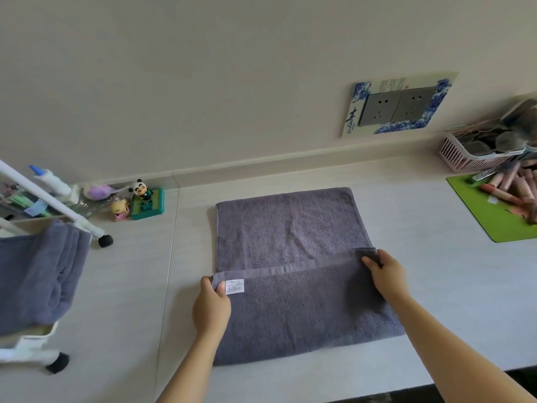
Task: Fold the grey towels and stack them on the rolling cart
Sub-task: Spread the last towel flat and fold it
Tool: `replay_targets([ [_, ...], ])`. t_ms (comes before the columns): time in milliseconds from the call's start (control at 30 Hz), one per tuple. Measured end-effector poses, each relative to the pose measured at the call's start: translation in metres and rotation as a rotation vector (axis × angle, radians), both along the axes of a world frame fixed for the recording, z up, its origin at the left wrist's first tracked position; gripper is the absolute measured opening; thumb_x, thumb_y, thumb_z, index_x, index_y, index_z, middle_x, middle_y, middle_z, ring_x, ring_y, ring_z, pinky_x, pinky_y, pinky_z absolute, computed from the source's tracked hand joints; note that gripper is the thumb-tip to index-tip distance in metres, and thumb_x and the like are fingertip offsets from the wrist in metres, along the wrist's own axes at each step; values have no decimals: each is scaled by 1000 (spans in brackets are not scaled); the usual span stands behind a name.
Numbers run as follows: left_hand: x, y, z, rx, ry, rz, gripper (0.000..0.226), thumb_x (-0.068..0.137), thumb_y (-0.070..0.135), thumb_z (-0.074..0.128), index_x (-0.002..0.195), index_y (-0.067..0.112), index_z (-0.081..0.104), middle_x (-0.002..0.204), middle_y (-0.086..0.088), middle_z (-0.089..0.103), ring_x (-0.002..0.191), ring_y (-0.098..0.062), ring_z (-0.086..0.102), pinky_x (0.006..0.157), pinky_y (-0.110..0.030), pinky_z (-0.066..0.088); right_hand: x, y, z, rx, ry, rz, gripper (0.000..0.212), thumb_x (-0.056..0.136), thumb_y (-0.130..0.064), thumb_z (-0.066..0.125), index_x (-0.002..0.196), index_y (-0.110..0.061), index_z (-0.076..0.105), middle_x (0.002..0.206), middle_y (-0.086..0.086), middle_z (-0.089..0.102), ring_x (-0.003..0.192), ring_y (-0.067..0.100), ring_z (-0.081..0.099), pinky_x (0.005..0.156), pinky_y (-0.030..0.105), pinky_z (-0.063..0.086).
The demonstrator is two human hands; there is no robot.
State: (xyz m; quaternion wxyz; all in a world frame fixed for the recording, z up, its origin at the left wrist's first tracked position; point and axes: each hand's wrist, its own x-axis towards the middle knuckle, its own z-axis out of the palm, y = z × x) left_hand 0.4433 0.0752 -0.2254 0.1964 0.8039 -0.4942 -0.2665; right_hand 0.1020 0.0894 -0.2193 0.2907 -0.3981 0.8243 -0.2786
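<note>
A person's two forearms reach in from the bottom edge over a pale counter (436, 271), each hand pinching one corner of a grey towel (290, 228) whose near part is doubled over its far part. The left hand (211, 308) has a closed grip on the left end of the folded hem, thumb on top just beside a white label (234, 287). The right hand (385, 276) has a closed grip on the right end of that hem, fingers curled round the bunched corner. The hem runs slantwise between them, higher at the right. The towel's near edge lies close to the counter's front edge; bare counter shows on both its sides and beyond its far edge up to the wall.

At left, well apart from the towel, a white cart (43, 341) stands on black castors, cut off by the frame, with more grey cloth, the folded towels (37, 271), lying on it; how many is hard to make out. Behind it, small toys (139, 199) sit against the wall. At right, a green mat (494, 213) carries pink sticks too blurred to name, and a pink basket (465, 158) holds dark round items, both cropped by the frame. On the wall a blue-bordered panel surrounds grey sockets (398, 107).
</note>
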Motion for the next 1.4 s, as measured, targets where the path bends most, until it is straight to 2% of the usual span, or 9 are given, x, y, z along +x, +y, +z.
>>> replay_targets([
  [267, -7, -7, -12, -116, -238, -90, 17, 97, 20, 43, 102, 5, 50, 84, -17, 67, 73, -41, 62, 56, -35, 35, 5, -9, -8, 14, 106, -47, 14, 94, -21, 51, 84, -12, 45, 92, 23, 63, 86, 41, 57, 66, 37, 39],
  [467, -12, -9, -19, -153, -280, -106, 13, 93, 12, 53, 94, -1, 55, 82, -22, 64, 58, -43, 60, 49, -33, 32, 8, -14, -13, 54, 174, -20, 16, 96, -21, 47, 84, -12, 41, 90, 26, 62, 84, 41, 57, 63, 38, 38],
  [633, -16, -8, -29, -158, -318, -69, 14, 86, 7, 62, 83, -2, 51, 72, -25, 60, 48, -41, 58, 43, -32, 33, 16, -8, -23, 73, 297, 44, 22, 99, -19, 39, 99, 1, 47, 107, 26, 52, 91, 44, 54, 69, 43, 38],
  [733, -16, -9, -27, -132, -253, -57, 16, 91, 11, 56, 95, -4, 53, 88, -28, 61, 64, -45, 62, 49, -40, 39, 15, -8, -25, 85, 316, 15, 26, 97, -20, 43, 107, 4, 47, 114, 26, 48, 101, 44, 49, 79, 46, 38],
  [867, -15, -1, -24, -294, -274, 19, 38, 88, 12, 44, 123, -2, 52, 113, -26, 55, 98, -44, 54, 76, -51, 45, 24, 3, -23, -28, 557, 64, 46, 91, -25, 48, 133, -7, 41, 133, 19, 45, 121, 33, 35, 100, 42, 20],
  [1000, -43, 15, -22, -484, -376, -377, 52, 83, 26, 39, 127, 6, 57, 136, -21, 47, 124, -38, 41, 106, -52, 26, 67, 20, -24, -209, 667, 389, 51, 85, -37, 38, 131, -17, 47, 139, 14, 48, 132, 27, 29, 108, 41, 14],
  [1067, -65, 24, -28, -375, -426, -580, 56, 84, 40, 42, 130, 11, 55, 143, -21, 42, 133, -40, 35, 109, -55, 18, 93, 27, -31, -182, 642, 560, 52, 87, -43, 39, 131, -21, 52, 143, 10, 45, 135, 26, 29, 111, 42, 13],
  [1167, -73, 30, -39, -181, -503, -676, 68, 81, 53, 41, 140, 17, 44, 147, -17, 39, 135, -41, 35, 107, -61, 16, 100, 35, -44, -107, 632, 655, 53, 90, -50, 36, 136, -27, 49, 146, 5, 42, 136, 25, 34, 114, 41, 13],
  [1400, -28, 38, -46, -226, -549, -743, 62, 87, 47, 37, 143, 21, 40, 153, -6, 31, 140, -28, 28, 109, -60, 20, 48, 44, -41, 4, 649, 405, 61, 93, -57, 15, 140, -29, 42, 148, 4, 40, 138, 27, 34, 112, 44, 15],
])
